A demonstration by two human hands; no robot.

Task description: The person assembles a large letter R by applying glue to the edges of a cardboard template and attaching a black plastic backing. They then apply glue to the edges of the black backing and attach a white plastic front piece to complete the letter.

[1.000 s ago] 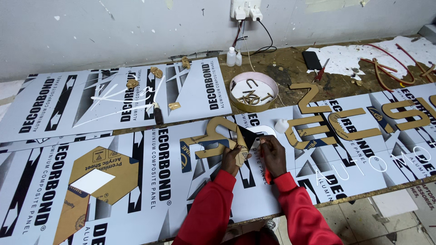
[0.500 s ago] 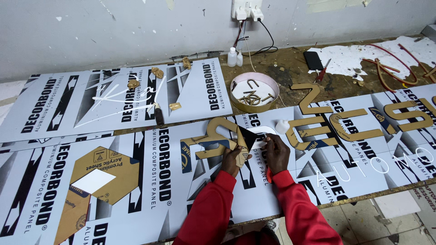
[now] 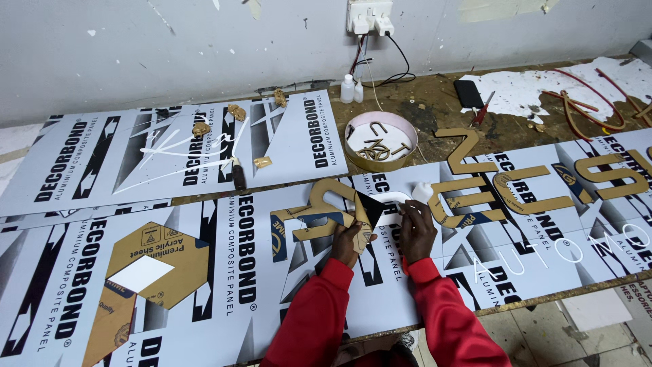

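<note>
Now the left hand (image 3: pixel 351 242) grips the peeled brown paper flap (image 3: pixel 367 209) of a curved gold acrylic letter (image 3: pixel 333 204) lying on the printed white panel (image 3: pixel 258 272); right hand (image 3: pixel 415 231) fingers press it flat.

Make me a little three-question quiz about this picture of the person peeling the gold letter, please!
1. True or false: both hands are on the gold letter being peeled.
2. What colour are the sleeves?
A. blue B. red C. green
3. The round tray near the wall holds small cut ____.

Key: 1 true. The left hand pinches the brown paper flap and the right hand presses the letter's white part. 2 B. 3 letters.
</note>
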